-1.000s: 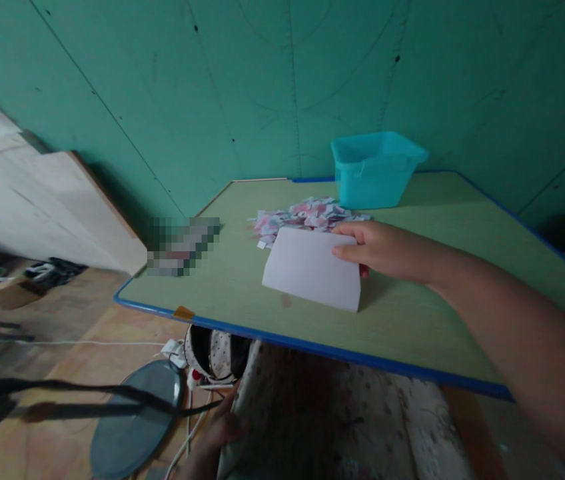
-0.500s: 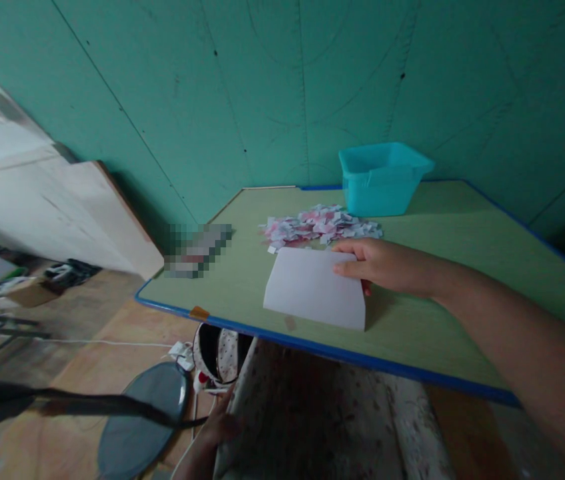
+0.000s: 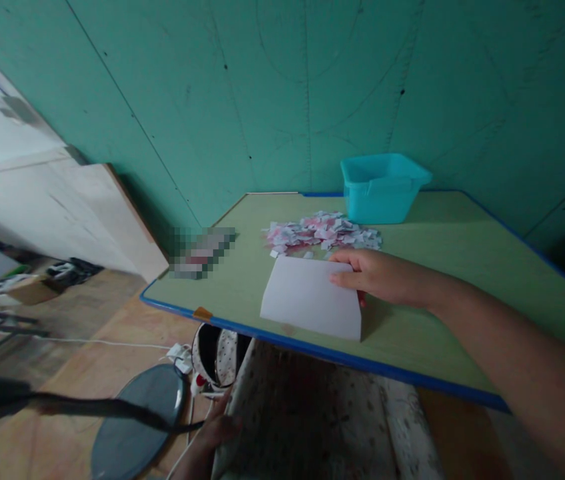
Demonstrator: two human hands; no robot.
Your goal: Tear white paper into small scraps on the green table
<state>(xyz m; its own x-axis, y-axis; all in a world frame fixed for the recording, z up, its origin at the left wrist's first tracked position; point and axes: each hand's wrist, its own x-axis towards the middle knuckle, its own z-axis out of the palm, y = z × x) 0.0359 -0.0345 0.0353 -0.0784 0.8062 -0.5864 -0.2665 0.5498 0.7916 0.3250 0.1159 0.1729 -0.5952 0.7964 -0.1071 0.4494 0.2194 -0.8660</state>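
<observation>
A white sheet of paper (image 3: 308, 297) is held near the front edge of the green table (image 3: 442, 253), its right side lifted. My right hand (image 3: 377, 275) is closed on that right edge, thumb on top and fingers under. Just behind the sheet lies a heap of small pink and white paper scraps (image 3: 323, 231). A turquoise plastic tub (image 3: 383, 188) stands behind the heap by the wall. My left hand (image 3: 220, 427) is low down below the table, resting on the spotted cloth (image 3: 312, 420) over my lap; its fingers look curled on the cloth's edge.
The table has a blue rim (image 3: 342, 360) and meets a teal wall. A blurred-out patch (image 3: 202, 251) lies at the table's left edge. On the floor to the left are a round grey fan base (image 3: 135, 427), white cables, a power strip and a white board leaning on the wall.
The view has tilted a little, so the table sits lower in the picture. My right hand and the sheet have shifted slightly towards the front edge. My left hand stays on the cloth.
</observation>
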